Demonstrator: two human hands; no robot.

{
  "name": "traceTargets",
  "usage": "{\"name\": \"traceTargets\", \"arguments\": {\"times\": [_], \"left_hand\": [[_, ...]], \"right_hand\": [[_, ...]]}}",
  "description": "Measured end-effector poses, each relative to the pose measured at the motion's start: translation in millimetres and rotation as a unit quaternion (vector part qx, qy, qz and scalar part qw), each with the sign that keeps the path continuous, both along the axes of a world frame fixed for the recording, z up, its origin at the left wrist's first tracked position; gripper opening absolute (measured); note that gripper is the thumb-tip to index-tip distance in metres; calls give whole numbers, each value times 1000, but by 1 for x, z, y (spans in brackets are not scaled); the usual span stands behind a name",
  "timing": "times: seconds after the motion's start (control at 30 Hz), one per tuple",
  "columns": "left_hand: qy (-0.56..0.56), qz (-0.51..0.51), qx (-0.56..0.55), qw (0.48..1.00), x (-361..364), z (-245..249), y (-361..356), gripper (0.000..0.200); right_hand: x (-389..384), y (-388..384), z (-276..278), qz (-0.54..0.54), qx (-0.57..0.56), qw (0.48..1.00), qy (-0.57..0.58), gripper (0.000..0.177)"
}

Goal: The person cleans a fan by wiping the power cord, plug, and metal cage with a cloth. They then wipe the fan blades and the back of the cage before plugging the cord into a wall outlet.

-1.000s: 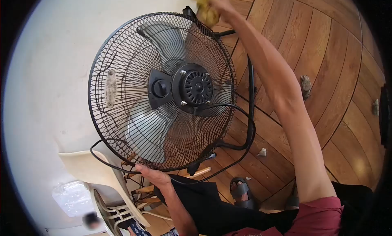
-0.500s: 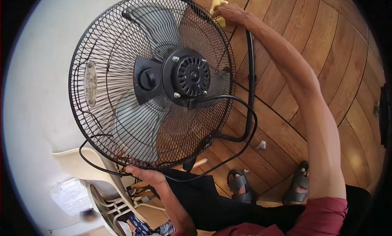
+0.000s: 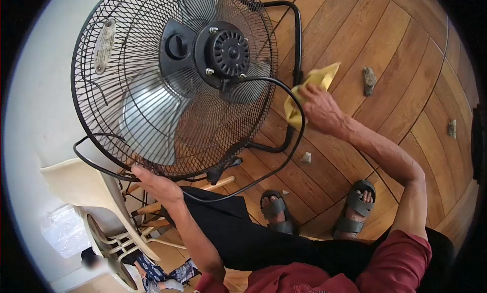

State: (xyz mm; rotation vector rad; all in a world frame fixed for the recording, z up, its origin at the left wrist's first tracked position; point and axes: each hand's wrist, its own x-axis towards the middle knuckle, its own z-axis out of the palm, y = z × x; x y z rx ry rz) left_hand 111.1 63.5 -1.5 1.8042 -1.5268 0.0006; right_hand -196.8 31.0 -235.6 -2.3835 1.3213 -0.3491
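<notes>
A large black floor fan (image 3: 232,52) fills the left and middle of the head view, its motor housing facing me. My left hand (image 3: 160,187) grips the lower edge of its wire guard (image 3: 213,161), with the fingers partly hidden behind the wires. In my right hand (image 3: 323,109) is a yellow cloth (image 3: 320,78), bunched under the fingers. That hand is beside the black tubular stand (image 3: 298,39), and the cloth overlaps the tube. The fan's black power cord (image 3: 271,180) loops from the motor past the right hand and down below the guard.
A cream plastic chair (image 3: 76,184) stands at the lower left, near a clear plastic bag (image 3: 65,232). Another person in patterned clothing (image 3: 152,270) is partly visible there. Grey scraps (image 3: 369,81) lie on the wooden floor (image 3: 350,156) near my sandaled feet (image 3: 276,209).
My right hand has brought the yellow cloth from the top of the stand down along its tube towards me. The fan appears higher and farther left in view; my left hand still holds its edge.
</notes>
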Motion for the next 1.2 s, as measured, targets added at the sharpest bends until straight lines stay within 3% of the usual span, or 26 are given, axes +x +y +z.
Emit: {"name": "traceTargets", "arguments": {"times": [0.03, 0.07, 0.13, 0.17, 0.2, 0.27, 0.37, 0.4, 0.47, 0.53, 0.57, 0.6, 0.67, 0.77, 0.8, 0.83, 0.87, 0.93, 0.97, 1.03, 1.1, 1.2], "left_hand": [[10, 16, -5, 1000, 0, -2, 2, 84], [18, 30, -9, 999, -5, -2, 1, 84], [8, 37, -21, 999, -1, -2, -2, 83], [13, 31, -13, 999, -2, 0, -2, 83], [22, 26, -6, 999, -6, 1, -2, 83], [-2, 73, -2, 997, -16, 1, 0, 83], [-48, 41, -21, 998, -21, 2, -1, 83], [-44, 32, 5, 999, -17, 4, 0, 83], [-71, 23, -3, 997, -5, 4, 0, 83], [-114, 4, -17, 993, 10, -3, -1, 85], [-77, 16, -13, 997, 2, -4, 0, 86], [-42, 27, -9, 999, -13, -1, -1, 86], [-5, 45, 2, 999, -24, 6, 0, 88], [-8, 63, 31, 997, -20, 9, 2, 88], [-11, 59, 19, 998, -19, 9, 2, 87], [-14, 60, 12, 998, -18, 8, 1, 87], [-17, 63, 9, 998, -19, 6, 1, 86], [-28, 74, 14, 997, -21, 8, 4, 86], [-38, 78, 24, 996, -23, 10, 5, 86], [-39, 60, 21, 997, -22, 10, 4, 87], [-35, 49, 16, 998, -17, 9, 3, 88], [-31, 33, 18, 999, -9, 10, 1, 90]], "right_hand": [[3, 6, 9, 52, 42, 998, 4, 46], [4, -1, 17, 18, 77, 996, 50, 46], [-12, -36, 25, -80, -33, 995, 45, 44], [-28, -61, 25, -140, -175, 974, -3, 44], [-39, -94, 33, -203, -161, 966, -22, 40], [-58, -162, 12, -178, -245, 948, -98, 39], [-37, -182, -4, -193, -103, 974, 62, 39], [-32, -164, -3, -167, -153, 971, 81, 37], [-3, -114, -12, -131, -90, 975, 154, 57], [24, -46, -18, -43, -83, 979, 181, 52], [39, -15, -10, -2, -40, 974, 225, 47], [52, 18, -8, 9, -70, 986, 148, 36], [75, 64, -11, 75, -78, 992, 72, 35], [78, 67, -21, 110, -34, 993, -28, 36], [58, 48, -2, 111, -100, 988, 39, 45], [47, 32, 8, 31, -35, 999, -2, 49], [33, 9, 18, -42, 15, 997, 58, 51], [9, -24, -6, -132, -169, 975, 57, 48], [6, -32, -8, -139, -125, 982, 27, 52], [24, -3, -16, -141, -128, 974, 121, 51], [52, 36, -20, -57, -161, 973, 153, 50], [99, 84, -15, 37, -136, 983, 115, 51]]}}
